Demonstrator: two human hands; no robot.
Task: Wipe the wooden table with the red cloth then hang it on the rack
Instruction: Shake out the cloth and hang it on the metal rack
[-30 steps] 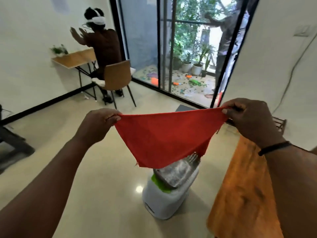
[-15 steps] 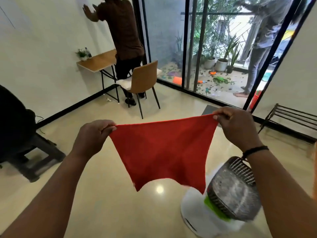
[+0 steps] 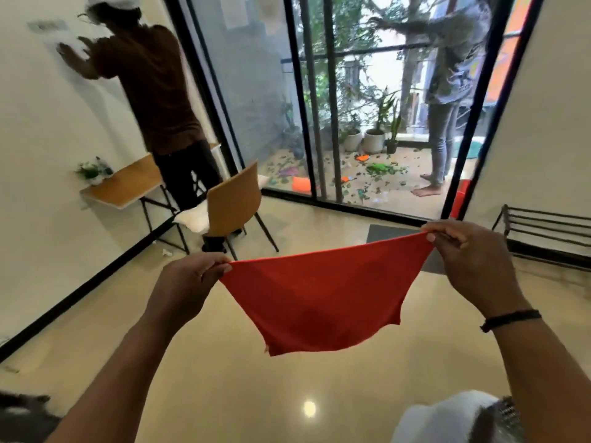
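The red cloth (image 3: 319, 298) hangs spread out in the air in front of me, above the shiny floor. My left hand (image 3: 188, 279) pinches its left top corner and my right hand (image 3: 470, 260) pinches its right top corner, so the top edge is stretched taut. The lower part of the cloth droops to two loose corners. A low black metal rack (image 3: 543, 228) stands on the floor by the right wall, beyond my right hand. The wooden table I stood beside is out of view.
A white bin with a grey mesh lid (image 3: 457, 417) sits at the bottom right. A person in a brown shirt (image 3: 153, 91) stands by a small wall desk (image 3: 124, 187) and chair (image 3: 233, 203). Another person (image 3: 447, 91) stands outside the glass doors. A dark mat (image 3: 399, 238) lies by the door.
My view has swung left and away from the orange wooden table, which has left the frame. The bin has slid to the bottom right and the black rack has come into view. Both hands keep their grip.
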